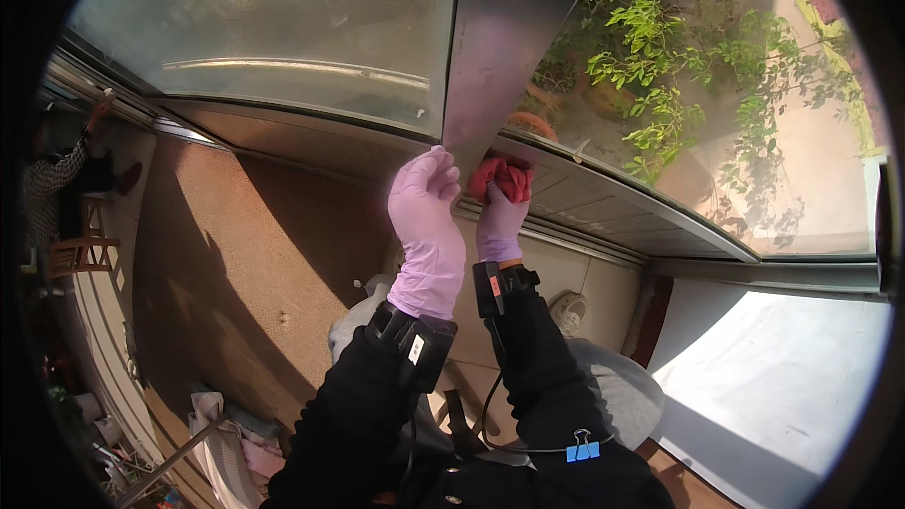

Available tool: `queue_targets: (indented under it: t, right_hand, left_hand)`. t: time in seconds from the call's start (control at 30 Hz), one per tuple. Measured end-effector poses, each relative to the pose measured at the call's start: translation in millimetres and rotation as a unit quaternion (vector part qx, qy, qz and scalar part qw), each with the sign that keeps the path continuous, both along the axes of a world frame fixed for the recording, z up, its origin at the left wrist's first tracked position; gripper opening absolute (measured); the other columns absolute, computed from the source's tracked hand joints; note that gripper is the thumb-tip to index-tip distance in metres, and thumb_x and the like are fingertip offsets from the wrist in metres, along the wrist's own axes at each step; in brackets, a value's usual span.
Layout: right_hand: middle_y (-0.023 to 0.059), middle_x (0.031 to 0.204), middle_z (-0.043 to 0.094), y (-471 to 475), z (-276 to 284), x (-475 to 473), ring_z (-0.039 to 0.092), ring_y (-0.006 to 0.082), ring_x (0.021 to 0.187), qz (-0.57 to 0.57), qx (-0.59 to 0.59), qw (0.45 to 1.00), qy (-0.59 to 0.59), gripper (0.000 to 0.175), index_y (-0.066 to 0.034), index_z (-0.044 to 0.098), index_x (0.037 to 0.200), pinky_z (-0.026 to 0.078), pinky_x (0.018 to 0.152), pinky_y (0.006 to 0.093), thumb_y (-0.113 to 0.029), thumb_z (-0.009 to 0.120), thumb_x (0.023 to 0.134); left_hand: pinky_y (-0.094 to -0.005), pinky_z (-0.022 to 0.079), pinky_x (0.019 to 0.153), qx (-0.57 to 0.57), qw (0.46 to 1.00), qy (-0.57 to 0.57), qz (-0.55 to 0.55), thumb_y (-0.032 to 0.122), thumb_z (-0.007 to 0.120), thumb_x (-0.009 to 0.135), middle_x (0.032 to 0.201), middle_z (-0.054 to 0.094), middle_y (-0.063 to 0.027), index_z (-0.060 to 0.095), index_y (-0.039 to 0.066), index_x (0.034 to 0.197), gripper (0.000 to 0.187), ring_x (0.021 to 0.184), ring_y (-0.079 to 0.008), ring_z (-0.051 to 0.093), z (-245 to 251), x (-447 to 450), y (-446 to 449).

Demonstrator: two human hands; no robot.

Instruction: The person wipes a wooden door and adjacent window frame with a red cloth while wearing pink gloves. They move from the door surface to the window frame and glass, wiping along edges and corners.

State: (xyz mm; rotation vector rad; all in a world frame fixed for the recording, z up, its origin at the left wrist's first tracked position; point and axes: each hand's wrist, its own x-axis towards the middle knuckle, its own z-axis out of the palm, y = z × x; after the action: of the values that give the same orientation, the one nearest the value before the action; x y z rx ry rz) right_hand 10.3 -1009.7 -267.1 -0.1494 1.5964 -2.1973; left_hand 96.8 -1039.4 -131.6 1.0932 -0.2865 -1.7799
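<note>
My right hand (503, 219), in a thin lilac glove, holds a bunched red cloth (502, 180) against the lower part of a metal door frame, by the sill of the right glass pane (636, 71). My left hand (426, 215), gloved alike, is raised beside the wide metal stile (495, 49) with its fingers loosely curled. Its fingertips overlap the stile's lower left edge; contact cannot be told. No object shows in it. Left of the stile, a hazy glass pane (283, 21) bears pale smears.
Behind the right pane hang green leafy plants (643, 71). Below run floor tracks (565, 237). A seated person (53, 184) reaches toward the frame at far left, near a wooden stool (85, 247). Folded cloths (219, 445) and a metal pole (170, 463) lie lower left. A cable (488, 403) hangs by my arms.
</note>
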Motion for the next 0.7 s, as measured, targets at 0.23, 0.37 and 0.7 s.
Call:
queue_targets:
  t: [0.23, 0.37, 0.7]
  right_hand:
    - [0.0087, 0.113, 0.056, 38, 26, -32, 0.056, 0.0212, 0.105, 0.0, -0.093, 0.994, -0.057, 0.041, -0.0039, 0.047, 0.121, 0.047, 0.092, 0.0352, 0.006, 0.057, 0.082]
    - [0.0089, 0.116, 0.054, 38, 18, -37, 0.054, 0.0207, 0.108, -0.05, -0.181, 0.971, -0.149, 0.044, -0.0046, 0.046, 0.123, 0.045, 0.094, 0.0348, 0.005, 0.057, 0.082]
    - [0.0081, 0.113, 0.055, 81, 9, -83, 0.056, 0.0208, 0.104, -0.102, -0.221, 0.95, -0.197, 0.033, -0.0047, 0.048, 0.12, 0.051, 0.086, 0.0353, -0.005, 0.052, 0.088]
  left_hand:
    - [-0.027, 0.044, 0.075, -0.018, 1.0, 0.004, -0.022, 0.013, 0.06, 0.084, 0.093, 0.063, -0.0063, 0.061, 0.0, 0.1, 0.02, 0.082, -0.0152, 0.055, -5, -16, 12]
    - [-0.0293, 0.044, 0.074, -0.016, 0.999, -0.013, -0.035, 0.012, 0.059, 0.084, 0.093, 0.063, -0.0085, 0.062, 0.001, 0.098, 0.019, 0.081, -0.0176, 0.057, -9, -18, 20]
    - [-0.0285, 0.042, 0.077, 0.022, 0.998, -0.007, -0.062, 0.013, 0.06, 0.083, 0.094, 0.062, -0.007, 0.062, 0.002, 0.1, 0.02, 0.083, -0.0165, 0.055, -10, -24, 21]
